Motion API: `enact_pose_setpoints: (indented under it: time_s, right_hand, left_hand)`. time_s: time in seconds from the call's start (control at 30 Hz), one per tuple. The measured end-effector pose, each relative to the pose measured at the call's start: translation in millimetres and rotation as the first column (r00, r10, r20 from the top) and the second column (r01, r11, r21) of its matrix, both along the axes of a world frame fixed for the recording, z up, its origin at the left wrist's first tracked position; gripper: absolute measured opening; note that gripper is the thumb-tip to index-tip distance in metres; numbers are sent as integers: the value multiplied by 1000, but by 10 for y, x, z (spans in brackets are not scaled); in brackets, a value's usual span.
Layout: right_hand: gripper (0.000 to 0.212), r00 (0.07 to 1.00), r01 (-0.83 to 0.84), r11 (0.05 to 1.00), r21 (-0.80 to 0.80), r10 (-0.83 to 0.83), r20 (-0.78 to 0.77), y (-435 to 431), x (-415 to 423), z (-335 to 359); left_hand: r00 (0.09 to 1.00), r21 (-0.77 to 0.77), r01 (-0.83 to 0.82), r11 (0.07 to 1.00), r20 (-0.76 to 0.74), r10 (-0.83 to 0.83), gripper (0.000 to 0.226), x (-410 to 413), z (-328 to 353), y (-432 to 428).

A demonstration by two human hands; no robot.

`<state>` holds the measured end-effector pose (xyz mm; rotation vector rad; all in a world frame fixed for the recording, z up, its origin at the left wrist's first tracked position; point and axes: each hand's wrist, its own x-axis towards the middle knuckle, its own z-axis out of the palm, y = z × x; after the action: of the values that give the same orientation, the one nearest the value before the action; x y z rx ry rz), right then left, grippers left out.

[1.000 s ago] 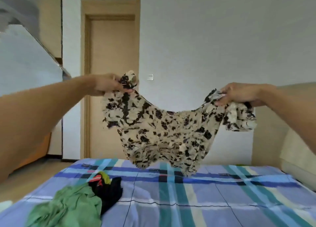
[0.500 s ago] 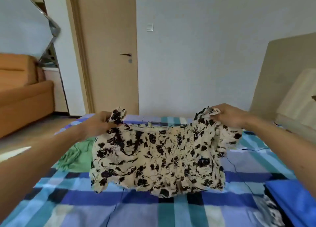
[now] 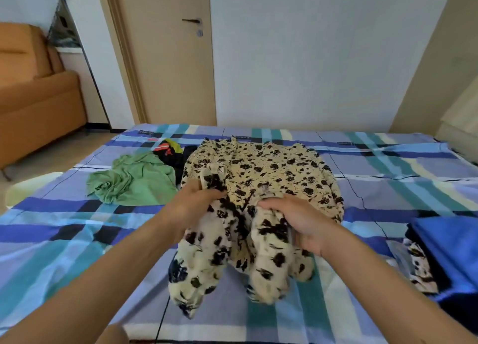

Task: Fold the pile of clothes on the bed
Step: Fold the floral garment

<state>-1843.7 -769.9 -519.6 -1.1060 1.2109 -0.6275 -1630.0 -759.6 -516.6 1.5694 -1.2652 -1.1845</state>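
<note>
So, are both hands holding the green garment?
No: the left hand and the right hand both grip the floral blouse, while the green garment lies apart from them on the bed.

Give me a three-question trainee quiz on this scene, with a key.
1. True or false: the left hand and right hand both grip the floral garment.
2. The green garment lies: A) left of the floral garment, B) right of it, C) under it.
3. Fill in: the folded blue cloth lies near the ____ edge of the bed.
Key: 1 true; 2 A; 3 right.
</note>
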Motion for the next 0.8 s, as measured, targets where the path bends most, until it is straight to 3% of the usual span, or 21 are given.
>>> enact_pose_setpoints:
  time_s: [0.03, 0.07, 0.13, 0.2, 0.3, 0.37, 0.43, 0.5, 0.57, 0.63, 0.7, 0.8]
  right_hand:
    - [70, 995, 16, 1000, -3, -16, 99, -17, 56, -1]
    - [67, 988, 20, 999, -28, -16, 152, 8, 106, 47]
    - [37, 983, -67, 982, -178, 95, 158, 22, 170, 143]
    - [25, 965, -232, 925, -300, 259, 52, 30, 170, 224]
    - [39, 874, -484, 790, -376, 450, -180, 52, 120, 292]
    - [29, 900, -436, 767, -471, 361, -244, 64, 66, 350]
    - [16, 964, -256, 740, -621, 145, -225, -33, -25, 325]
    - [32, 971, -190, 709, -679, 32, -238, -157, -120, 293]
    - [73, 906, -376, 708, -598, 145, -397, -228, -135, 230]
    - [105, 778, -590, 675, -443, 329, -536, -250, -70, 129]
    - [115, 749, -639, 666, -385, 423, -510, -234, 70, 94]
    - [98, 755, -652, 603, -460, 459, -468, -240, 311, 210]
  left_hand:
    - [998, -39, 58, 998, -25, -59, 36, -43, 5, 74]
    - [992, -71, 109, 991, -57, -113, 56, -89, 49, 169]
    - [980, -185, 193, 964, -20, -200, 91, -126, 11, 222]
    - [980, -384, 195, 902, 31, -199, 78, -158, -79, 267]
    - [991, -585, 107, 804, 132, -36, 61, -139, -171, 248]
    - [993, -638, 102, 764, 111, -40, 65, -81, -145, 268]
    - [992, -687, 116, 718, 112, -52, 61, -9, -102, 262]
    - [987, -720, 161, 676, 132, -95, 46, 16, -16, 308]
    - [980, -739, 200, 643, 146, -137, 46, 43, 85, 351]
    - [973, -750, 227, 622, 148, -177, 38, 94, 171, 365]
    - [962, -757, 264, 598, 164, -218, 22, 117, 277, 409]
    - [943, -736, 312, 601, 164, -288, 24, 180, 470, 460]
